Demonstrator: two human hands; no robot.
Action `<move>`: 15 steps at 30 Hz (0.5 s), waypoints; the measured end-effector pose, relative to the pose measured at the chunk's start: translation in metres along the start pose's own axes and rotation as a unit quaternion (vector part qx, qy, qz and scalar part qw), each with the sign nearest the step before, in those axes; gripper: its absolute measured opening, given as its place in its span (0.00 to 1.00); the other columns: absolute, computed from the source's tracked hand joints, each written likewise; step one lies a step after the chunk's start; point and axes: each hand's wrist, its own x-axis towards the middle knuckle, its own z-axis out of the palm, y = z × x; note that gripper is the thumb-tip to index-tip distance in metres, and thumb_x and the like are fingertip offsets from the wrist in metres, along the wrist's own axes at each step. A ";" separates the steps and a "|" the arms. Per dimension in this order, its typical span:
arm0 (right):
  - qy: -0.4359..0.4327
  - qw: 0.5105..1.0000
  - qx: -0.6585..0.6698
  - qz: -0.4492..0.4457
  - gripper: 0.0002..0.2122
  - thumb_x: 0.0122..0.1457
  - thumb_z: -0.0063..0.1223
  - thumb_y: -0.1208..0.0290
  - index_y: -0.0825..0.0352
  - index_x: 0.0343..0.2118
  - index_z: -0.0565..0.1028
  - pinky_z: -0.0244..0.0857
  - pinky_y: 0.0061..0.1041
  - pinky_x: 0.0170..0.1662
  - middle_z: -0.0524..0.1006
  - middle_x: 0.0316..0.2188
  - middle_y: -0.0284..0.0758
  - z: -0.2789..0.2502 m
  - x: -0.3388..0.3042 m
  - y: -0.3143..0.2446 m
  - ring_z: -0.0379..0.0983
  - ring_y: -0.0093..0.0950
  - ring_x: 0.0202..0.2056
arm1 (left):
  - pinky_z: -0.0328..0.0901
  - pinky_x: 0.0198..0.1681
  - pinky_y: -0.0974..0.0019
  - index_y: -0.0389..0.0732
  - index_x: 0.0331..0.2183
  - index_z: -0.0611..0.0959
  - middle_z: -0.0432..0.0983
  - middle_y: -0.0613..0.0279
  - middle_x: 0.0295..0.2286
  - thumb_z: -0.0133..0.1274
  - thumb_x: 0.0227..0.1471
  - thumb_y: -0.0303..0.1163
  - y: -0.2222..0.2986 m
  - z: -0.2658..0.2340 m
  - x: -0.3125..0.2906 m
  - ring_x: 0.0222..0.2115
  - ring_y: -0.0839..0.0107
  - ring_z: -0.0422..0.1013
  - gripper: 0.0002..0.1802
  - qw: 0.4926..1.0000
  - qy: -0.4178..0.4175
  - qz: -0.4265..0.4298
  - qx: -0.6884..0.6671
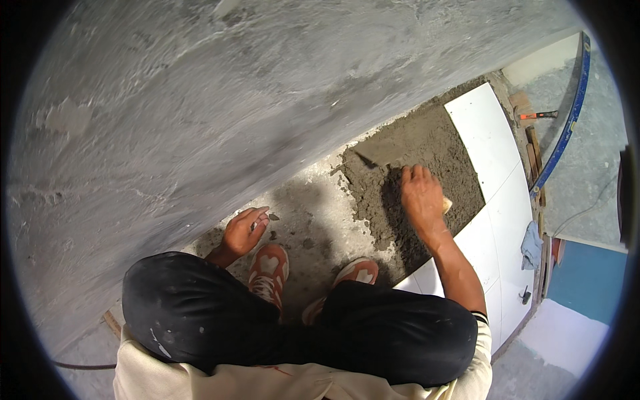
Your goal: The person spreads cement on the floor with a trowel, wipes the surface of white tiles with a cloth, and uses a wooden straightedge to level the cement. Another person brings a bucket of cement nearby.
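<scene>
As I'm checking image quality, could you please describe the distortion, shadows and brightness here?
In the head view, the blue level bows near the rim and the corners are black; also in the head view, a dark shadow lies on the mortar left of the right hand, and the white tiles look bright.

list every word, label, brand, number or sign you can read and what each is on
None can be read.
Long blue spirit level: any markings are too small to read.
Orange-and-black hand tool: too small to tell.
Pale handle in the right hand: no lettering shows.
White flat tiles: no lettering shows.
Pink-and-white shoes: no lettering can be made out.
</scene>
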 end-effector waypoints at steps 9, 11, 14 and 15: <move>0.004 0.970 0.242 0.006 0.14 0.66 0.51 0.66 0.69 0.48 0.77 0.72 0.41 0.41 0.75 0.37 0.43 -0.020 -0.036 -0.051 0.76 0.42 0.41 | 0.72 0.47 0.58 0.33 0.55 0.81 0.81 0.47 0.42 0.58 0.62 0.30 -0.009 0.001 0.001 0.42 0.53 0.79 0.20 0.999 0.022 0.017 0.017; 0.056 0.921 0.381 0.064 0.16 0.70 0.49 0.58 0.69 0.46 0.75 0.71 0.50 0.41 0.78 0.35 0.52 -0.005 -0.051 -0.052 0.78 0.52 0.39 | 0.71 0.50 0.57 0.34 0.55 0.81 0.80 0.45 0.45 0.58 0.62 0.31 -0.004 0.004 0.002 0.44 0.52 0.79 0.21 0.998 0.046 0.028 0.023; -0.067 0.867 0.420 0.258 0.18 0.71 0.48 0.57 0.71 0.44 0.75 0.70 0.54 0.41 0.80 0.33 0.57 0.012 -0.061 -0.023 0.78 0.56 0.37 | 0.69 0.54 0.57 0.34 0.55 0.81 0.80 0.45 0.48 0.58 0.62 0.32 -0.002 0.003 0.005 0.48 0.50 0.77 0.21 0.995 0.060 0.060 0.054; -0.069 0.871 0.408 0.265 0.19 0.71 0.47 0.56 0.71 0.43 0.76 0.70 0.54 0.41 0.80 0.32 0.57 0.018 -0.063 -0.011 0.78 0.57 0.37 | 0.68 0.56 0.55 0.33 0.54 0.81 0.79 0.43 0.49 0.58 0.62 0.31 -0.001 0.005 0.004 0.51 0.47 0.75 0.21 0.995 0.055 0.055 0.061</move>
